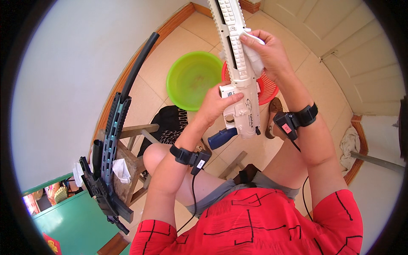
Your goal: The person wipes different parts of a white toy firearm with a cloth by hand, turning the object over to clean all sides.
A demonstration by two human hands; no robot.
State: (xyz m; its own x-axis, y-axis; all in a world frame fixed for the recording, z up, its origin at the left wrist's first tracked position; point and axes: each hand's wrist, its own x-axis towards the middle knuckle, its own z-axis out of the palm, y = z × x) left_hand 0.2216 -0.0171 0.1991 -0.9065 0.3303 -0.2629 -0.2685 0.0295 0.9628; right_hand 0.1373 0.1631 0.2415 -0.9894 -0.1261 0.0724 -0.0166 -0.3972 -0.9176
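Observation:
A white toy rifle point(239, 76) with a blue pistol grip point(222, 138) is held up in front of me, its front part running off the top edge of the picture. My left hand point(220, 102) grips it around the magazine area, the thumb across the body. On the right side of its rail section, my right hand point(271, 52) pinches a white cloth or tissue point(253, 55) against the handguard. Both wrists wear black straps with small boxes and cables.
A green plastic basin point(194, 79) and a red mesh basket point(269, 87) stand on the tiled floor. At left, a black and blue-grey toy rifle point(110, 140) leans by a wooden stool point(122, 172) bearing a white tissue point(121, 170). A green cabinet point(75, 220) stands lower left.

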